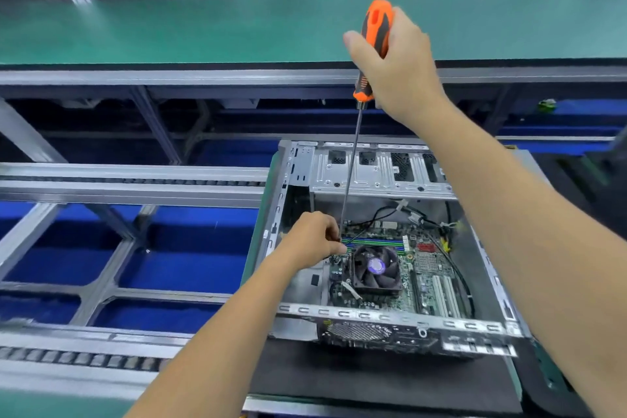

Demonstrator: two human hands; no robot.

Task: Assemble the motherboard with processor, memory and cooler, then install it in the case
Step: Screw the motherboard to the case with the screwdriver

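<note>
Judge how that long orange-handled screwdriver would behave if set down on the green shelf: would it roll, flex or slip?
The screwdriver has a rounded handle, so it would probably roll if laid flat. Its shaft is long and thin, so it may flex slightly under side load. The black grip inserts look rubbery, so the right hand likely holds it without slipping.

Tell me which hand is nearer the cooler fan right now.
Left. The left hand sits just beside the cooler fan at its upper-left corner, pinching the screwdriver shaft's lower end. The right hand grips the handle high above the case.
</note>
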